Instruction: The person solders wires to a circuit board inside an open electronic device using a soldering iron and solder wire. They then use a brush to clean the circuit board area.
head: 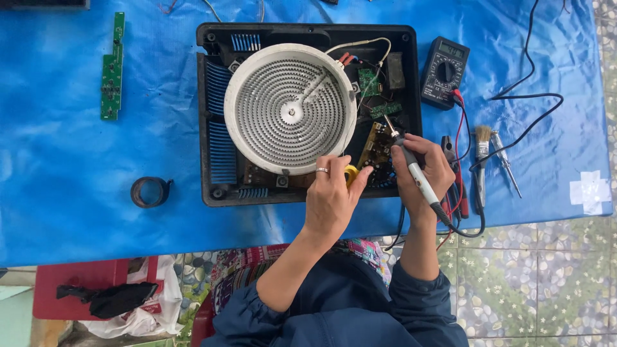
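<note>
**Soldering iron held over an opened electric cooker on a blue sheet**

Seen from above, the right hand (424, 168) was curled around the grey handle of a soldering iron (414, 170), fingers and thumb closed on it like a pen. The iron's tip pointed away from the person and to the left, down at a tan circuit board (375, 146) inside the cooker. The left hand (329, 196), with a ring on one finger, lay just left of the right hand at the near edge of the cooker, its fingers bent and its thumb and forefinger pinching a small yellow object (351, 173); what that object was could not be told.

Both hands worked over a black cooker housing (212, 115) with its top removed. A round white heating plate with a spiral coil (289, 109) filled the left and middle of the housing, and small green boards and wires sat to its right.

Just right of the housing, at the far side, lay a black multimeter (445, 71) with red and black leads. Near the right hand lay a small brush (482, 154) and a screwdriver (506, 160). Well to the left were a roll of dark tape (151, 191) and, farther off, a long green circuit board (113, 67). All rested on a blue plastic sheet (77, 148)
</note>
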